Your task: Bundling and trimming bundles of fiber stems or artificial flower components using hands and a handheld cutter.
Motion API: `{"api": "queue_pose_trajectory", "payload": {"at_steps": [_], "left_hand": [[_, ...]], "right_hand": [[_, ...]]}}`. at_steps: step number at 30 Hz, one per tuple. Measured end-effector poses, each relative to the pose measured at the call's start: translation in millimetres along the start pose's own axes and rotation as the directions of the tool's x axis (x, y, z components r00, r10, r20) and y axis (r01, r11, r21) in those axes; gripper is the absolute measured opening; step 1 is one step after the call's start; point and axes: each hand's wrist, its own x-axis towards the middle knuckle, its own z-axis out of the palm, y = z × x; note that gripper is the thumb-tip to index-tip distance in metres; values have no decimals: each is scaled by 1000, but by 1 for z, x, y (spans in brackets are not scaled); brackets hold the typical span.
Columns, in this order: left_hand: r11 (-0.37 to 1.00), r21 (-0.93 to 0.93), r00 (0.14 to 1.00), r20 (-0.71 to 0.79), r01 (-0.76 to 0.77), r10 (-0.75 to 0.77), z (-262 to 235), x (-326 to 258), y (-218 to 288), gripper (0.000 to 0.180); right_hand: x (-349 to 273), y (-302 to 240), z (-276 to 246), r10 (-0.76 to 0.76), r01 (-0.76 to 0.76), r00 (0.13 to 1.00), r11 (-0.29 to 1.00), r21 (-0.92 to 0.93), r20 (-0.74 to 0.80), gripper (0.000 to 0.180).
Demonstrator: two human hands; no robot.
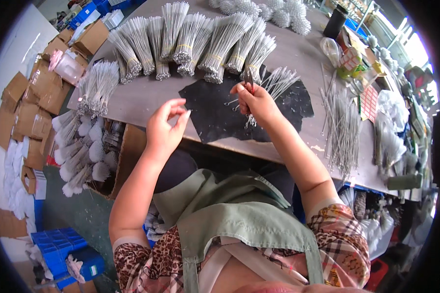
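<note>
My right hand (pixel 258 103) is closed around a small pair of pliers (pixel 250 82) with reddish handles, its metal jaws pointing away from me. It is above a black mat (pixel 210 119) on the table. Beside and partly behind that hand lies a loose pile of thin wire stems (pixel 280 82), some with looped ends; the hand hides part of it. My left hand (pixel 165 128) hovers near the mat's left edge, thumb and fingers apart, with nothing visible in it. Across the mat's far side stand several banded bundles of wire stems (pixel 225 41).
More loose wires (pixel 341 132) lie on the table (pixel 146 97) to the right. Another bundle (pixel 99 88) sits at its left corner. White brush heads (pixel 286 12) and a black cup (pixel 335 22) are at the back. A carton of brushes (pixel 127 158) stands below left.
</note>
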Motion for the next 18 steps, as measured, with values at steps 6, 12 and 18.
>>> {"api": "queue_pose_trajectory", "payload": {"at_steps": [6, 12, 18], "left_hand": [[908, 412, 980, -198, 75, 9, 20, 128, -26, 54], [518, 778, 870, -72, 355, -487, 39, 224, -36, 81], [418, 851, 820, -25, 318, -572, 56, 258, -47, 99]], "right_hand": [[11, 29, -13, -52, 50, 996, 998, -31, -71, 23], [15, 29, -13, -88, 65, 988, 982, -176, -125, 20], [16, 11, -24, 327, -323, 945, 940, 108, -14, 23]]}}
